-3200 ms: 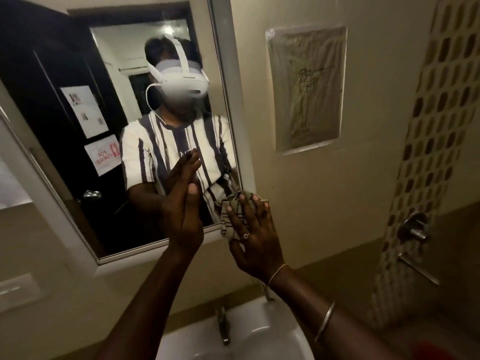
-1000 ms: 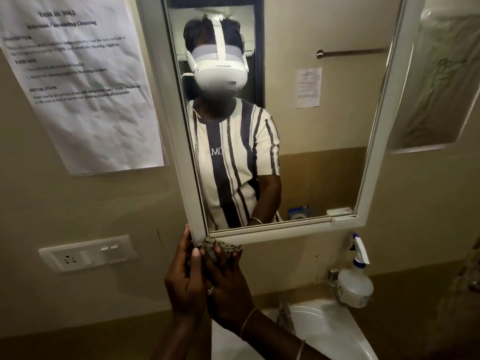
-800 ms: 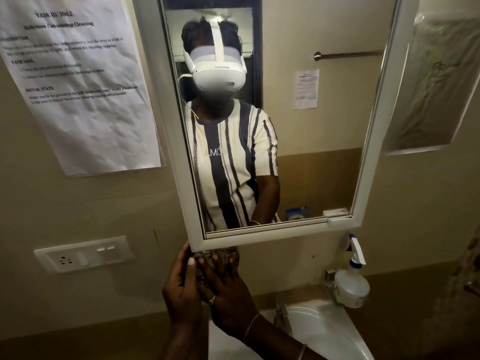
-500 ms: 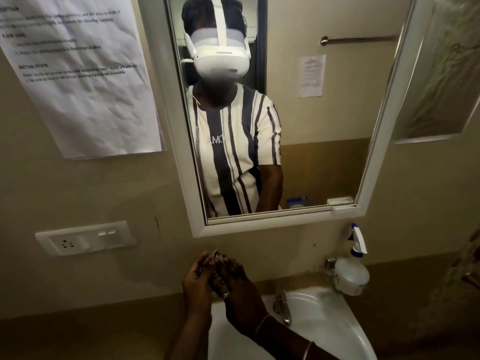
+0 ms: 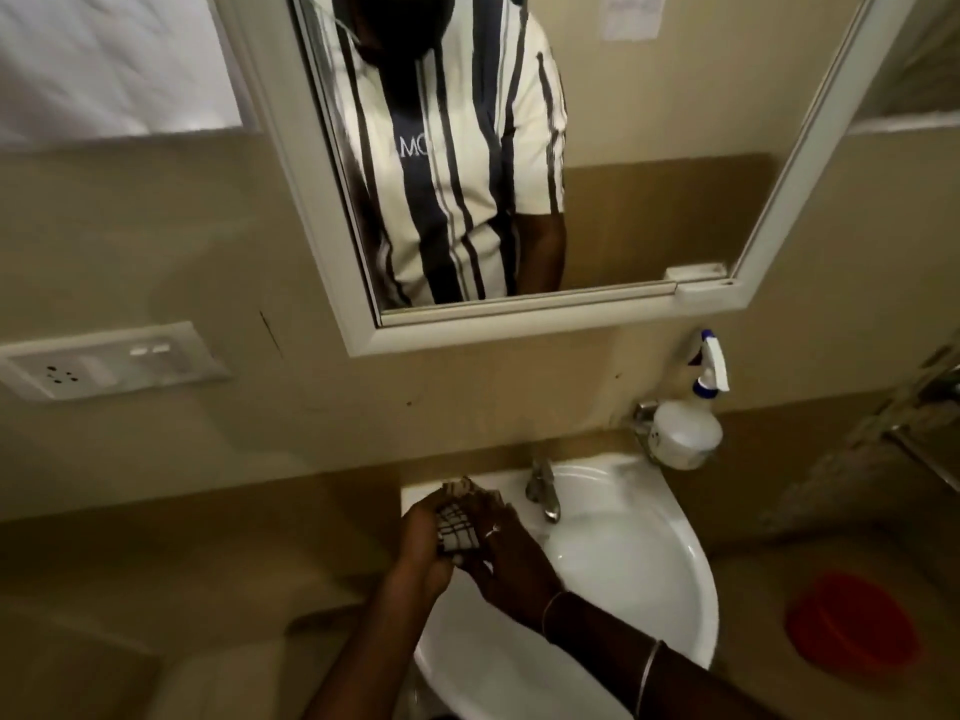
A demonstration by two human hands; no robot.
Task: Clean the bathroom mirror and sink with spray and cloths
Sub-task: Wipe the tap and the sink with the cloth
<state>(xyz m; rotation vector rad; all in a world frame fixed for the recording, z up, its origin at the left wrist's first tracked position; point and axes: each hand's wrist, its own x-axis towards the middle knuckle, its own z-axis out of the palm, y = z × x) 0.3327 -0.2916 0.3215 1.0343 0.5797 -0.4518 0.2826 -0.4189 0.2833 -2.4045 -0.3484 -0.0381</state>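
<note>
A checked cloth [image 5: 457, 530] is bunched between both hands over the back left corner of the white corner sink [image 5: 649, 579]. My left hand [image 5: 423, 543] cups it from the left and my right hand [image 5: 506, 550], with a ring, covers it from the right. The white-framed mirror [image 5: 649, 148] hangs above and reflects a person in a striped shirt. A white spray bottle [image 5: 688, 426] with a blue-and-white trigger stands at the sink's back right corner.
A chrome tap [image 5: 543, 488] stands at the back of the sink, just right of my hands. A socket plate [image 5: 104, 358] is on the wall at left. A red bucket [image 5: 852, 621] sits on the floor at right. A paper sheet [image 5: 104, 59] hangs at upper left.
Both hands came down with the cloth from the mirror's lower left frame corner to the back of the sink. The view tilted down, bringing the sink and red bucket into sight.
</note>
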